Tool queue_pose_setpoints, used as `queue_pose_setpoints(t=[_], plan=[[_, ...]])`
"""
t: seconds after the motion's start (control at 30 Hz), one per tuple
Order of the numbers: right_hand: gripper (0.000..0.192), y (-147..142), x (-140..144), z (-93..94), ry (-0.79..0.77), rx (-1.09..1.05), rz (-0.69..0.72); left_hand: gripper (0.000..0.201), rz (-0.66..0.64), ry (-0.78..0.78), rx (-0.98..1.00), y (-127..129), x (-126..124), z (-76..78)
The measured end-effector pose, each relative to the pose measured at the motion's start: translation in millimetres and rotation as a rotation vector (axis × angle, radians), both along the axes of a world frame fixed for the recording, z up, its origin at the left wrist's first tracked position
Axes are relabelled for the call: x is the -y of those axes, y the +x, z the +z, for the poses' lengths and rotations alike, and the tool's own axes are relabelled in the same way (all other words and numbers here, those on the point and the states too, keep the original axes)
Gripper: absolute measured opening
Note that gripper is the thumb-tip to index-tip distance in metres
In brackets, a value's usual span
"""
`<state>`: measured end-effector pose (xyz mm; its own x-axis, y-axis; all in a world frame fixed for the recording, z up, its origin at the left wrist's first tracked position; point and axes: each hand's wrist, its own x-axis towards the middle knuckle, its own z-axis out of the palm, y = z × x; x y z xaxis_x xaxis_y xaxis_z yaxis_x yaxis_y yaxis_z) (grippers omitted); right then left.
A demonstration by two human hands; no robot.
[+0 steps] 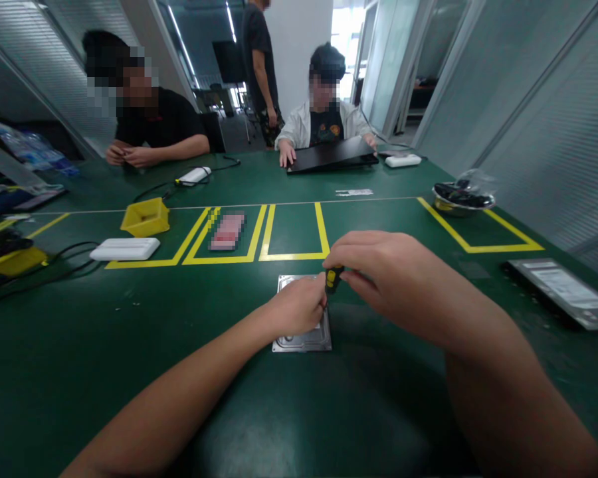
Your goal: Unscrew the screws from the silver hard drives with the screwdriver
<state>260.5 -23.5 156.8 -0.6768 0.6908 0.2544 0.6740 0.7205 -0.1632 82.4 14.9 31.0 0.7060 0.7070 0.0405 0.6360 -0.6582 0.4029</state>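
Note:
A silver hard drive (pixel 306 342) lies flat on the green table, partly covered by my hands. Over it, my right hand (pixel 379 272) grips the black and yellow handle of a screwdriver (pixel 333 279) between thumb and fingers, with the handle held nearly upright. My left hand (pixel 299 305) is closed just below that handle, its curled fingers at the screwdriver's lower part and its side over the drive. The shaft and tip are hidden behind the left fingers.
A larger metal-cased drive (pixel 565 292) lies at right, behind it a bowl of black items (pixel 462 199). Yellow tape outlines (pixel 294 256), a pixelated pink item (pixel 228 231), a yellow bin (pixel 146 217) and a white power strip (pixel 124 249) are ahead. Across sits a person with a black laptop (pixel 331 156).

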Motion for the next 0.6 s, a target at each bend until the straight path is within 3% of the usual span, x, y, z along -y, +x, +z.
queue_pose_setpoints(t=[0.27, 0.6], plan=[[0.011, -5.9, 2.6, 4.2, -0.043, -0.004, -0.03, 0.014, -0.002, -0.003, 0.0, 0.4, 0.8, 1.4], [0.013, 1.8, 0.7, -5.3, -0.019, -0.055, 0.013, 0.018, -0.001, -0.03, 0.034, 1.9, 2.2, 6.0]])
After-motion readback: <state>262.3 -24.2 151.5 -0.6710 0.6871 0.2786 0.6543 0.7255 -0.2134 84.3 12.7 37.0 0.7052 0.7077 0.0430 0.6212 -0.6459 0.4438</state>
